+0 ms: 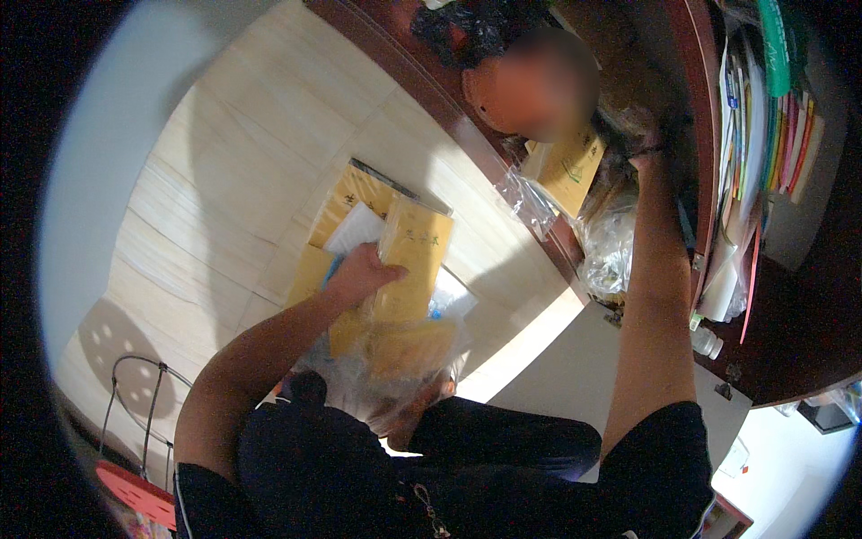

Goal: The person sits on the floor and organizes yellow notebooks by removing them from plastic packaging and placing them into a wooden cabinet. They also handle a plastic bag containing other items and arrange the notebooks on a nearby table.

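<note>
My left hand (366,272) is closed on the edge of a yellow booklet (413,247) in a clear plastic sleeve, over my lap and the floor. Under and beside it are more yellow booklets (352,190), a white sheet (357,229) and crumpled clear plastic (395,359). On the right, my right hand (645,148) reaches into a dark brown cabinet; its fingers are lost in shadow, so any grip is hidden. Close to that hand, another yellow booklet (571,171) leans at the cabinet's edge, above a clear plastic bag (607,247).
A blurred reddish-brown rounded shape (507,94) sits by dark plastic at the cabinet front. Upright books and folders (772,117) fill the shelf at far right. A small clear bottle (707,342) lies below them. A red seat with a wire frame (135,494) stands at lower left.
</note>
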Available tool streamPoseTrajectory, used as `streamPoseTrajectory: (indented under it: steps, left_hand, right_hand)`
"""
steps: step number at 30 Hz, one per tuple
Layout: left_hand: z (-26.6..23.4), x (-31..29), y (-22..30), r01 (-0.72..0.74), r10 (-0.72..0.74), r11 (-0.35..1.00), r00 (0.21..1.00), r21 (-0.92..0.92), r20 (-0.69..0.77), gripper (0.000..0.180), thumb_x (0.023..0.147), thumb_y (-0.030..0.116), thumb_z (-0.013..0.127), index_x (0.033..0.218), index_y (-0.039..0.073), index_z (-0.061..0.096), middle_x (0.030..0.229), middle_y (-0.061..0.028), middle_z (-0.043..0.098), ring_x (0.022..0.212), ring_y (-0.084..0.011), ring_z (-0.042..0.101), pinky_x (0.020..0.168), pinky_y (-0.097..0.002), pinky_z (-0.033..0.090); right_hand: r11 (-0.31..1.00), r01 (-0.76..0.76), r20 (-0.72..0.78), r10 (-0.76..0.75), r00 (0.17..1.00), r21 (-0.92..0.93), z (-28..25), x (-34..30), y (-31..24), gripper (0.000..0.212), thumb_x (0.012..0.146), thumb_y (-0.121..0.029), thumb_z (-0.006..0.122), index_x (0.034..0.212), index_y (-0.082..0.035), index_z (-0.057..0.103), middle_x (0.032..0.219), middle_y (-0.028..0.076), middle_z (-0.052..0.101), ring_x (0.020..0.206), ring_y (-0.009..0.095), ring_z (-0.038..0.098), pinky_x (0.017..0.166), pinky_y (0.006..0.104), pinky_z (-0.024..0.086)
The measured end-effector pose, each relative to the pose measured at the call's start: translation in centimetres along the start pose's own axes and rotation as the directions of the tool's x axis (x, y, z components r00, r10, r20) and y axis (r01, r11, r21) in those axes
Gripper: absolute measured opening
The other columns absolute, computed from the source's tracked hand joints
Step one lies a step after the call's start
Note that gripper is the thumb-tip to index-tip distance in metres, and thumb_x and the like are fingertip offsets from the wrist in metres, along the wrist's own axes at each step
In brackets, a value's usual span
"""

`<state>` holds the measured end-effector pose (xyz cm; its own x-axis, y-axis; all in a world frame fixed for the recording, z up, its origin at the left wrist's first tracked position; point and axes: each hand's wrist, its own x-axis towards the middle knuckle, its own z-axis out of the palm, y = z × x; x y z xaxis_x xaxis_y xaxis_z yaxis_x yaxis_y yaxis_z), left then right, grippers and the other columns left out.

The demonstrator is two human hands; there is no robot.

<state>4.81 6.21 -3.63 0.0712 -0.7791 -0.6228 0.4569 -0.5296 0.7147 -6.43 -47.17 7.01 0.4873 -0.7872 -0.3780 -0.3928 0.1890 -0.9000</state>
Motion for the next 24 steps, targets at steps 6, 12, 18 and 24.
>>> streamPoseTrajectory:
  steps: [6, 12, 18, 24]
  left_hand:
    - [0.0, 0.0, 0.0, -0.034, 0.036, 0.997, 0.999, 0.071, -0.021, 0.028, 0.074, 0.014, 0.063, 0.096, -0.003, 0.058, 0.083, -0.0093, 0.064, 0.075, -0.0141, 0.06, 0.068, -0.0297, 0.048]
    - [0.0, -0.2, 0.5, -0.024, 0.024, 1.0, 1.0, -0.018, 0.018, 0.029, 0.075, 0.013, 0.064, 0.098, -0.002, 0.057, 0.086, -0.008, 0.064, 0.078, -0.0137, 0.059, 0.069, -0.029, 0.048]
    - [0.2, 0.0, -0.4, -0.052, 0.058, 0.986, 0.998, -0.156, 0.036, 0.029, 0.075, 0.011, 0.064, 0.1, -0.001, 0.057, 0.089, -0.0081, 0.064, 0.079, -0.0138, 0.059, 0.07, -0.0288, 0.048]
    - [0.0, -0.2, -0.4, -0.043, 0.045, 0.997, 0.999, -0.067, 0.019, 0.029, 0.075, 0.013, 0.064, 0.1, -0.002, 0.057, 0.088, -0.0088, 0.064, 0.079, -0.0147, 0.06, 0.07, -0.0295, 0.048]
  right_hand:
    - [0.993, 0.108, -0.056, -0.111, 0.992, -0.055, 2.7, 0.5, -0.7, 0.038, 0.087, -0.034, 0.04, 0.113, -0.007, 0.049, 0.109, 0.009, 0.055, 0.096, 0.026, 0.053, 0.079, 0.0384, 0.046]
    - [0.949, 0.278, -0.204, -0.305, 0.93, -0.151, 2.5, -1.1, -2.2, 0.038, 0.087, -0.035, 0.041, 0.112, -0.007, 0.049, 0.108, 0.01, 0.055, 0.096, 0.026, 0.053, 0.078, 0.039, 0.046]
    - [0.915, 0.337, -0.275, -0.391, 0.878, -0.223, 1.8, -2.7, -3.4, 0.039, 0.086, -0.035, 0.042, 0.112, -0.006, 0.049, 0.108, 0.01, 0.055, 0.095, 0.027, 0.054, 0.078, 0.0396, 0.046]
    - [0.878, 0.382, -0.331, -0.466, 0.82, -0.29, 2.3, -5.1, -2.1, 0.039, 0.085, -0.035, 0.044, 0.111, -0.006, 0.049, 0.108, 0.011, 0.054, 0.095, 0.028, 0.054, 0.077, 0.0403, 0.047]
